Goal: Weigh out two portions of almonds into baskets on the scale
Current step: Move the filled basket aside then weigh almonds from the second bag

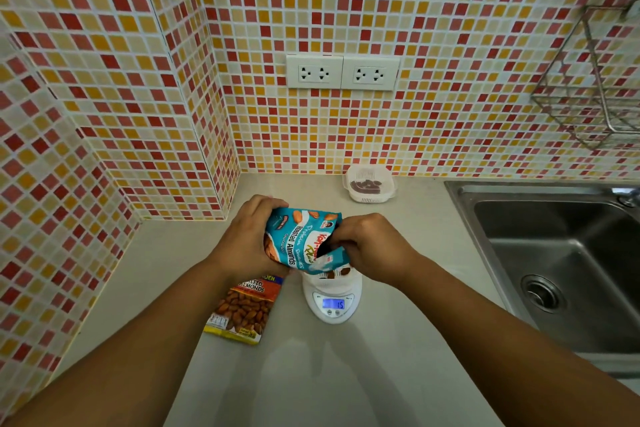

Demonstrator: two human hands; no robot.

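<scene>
A teal bag of roasted almonds (299,239) is tilted mouth-down over a white basket (332,279) that sits on the white kitchen scale (332,305). My left hand (247,236) grips the bag's bottom end. My right hand (367,241) pinches the bag's open mouth just above the basket. A few almonds (337,272) show in the basket under the bag. The scale's blue display is lit. A second white basket (369,184) with dark almonds inside stands at the back by the wall.
A red and yellow almond packet (242,308) lies flat on the counter left of the scale. A steel sink (561,263) fills the right side. A wire rack (595,87) hangs on the tiled wall, and two sockets (343,73) sit above the counter.
</scene>
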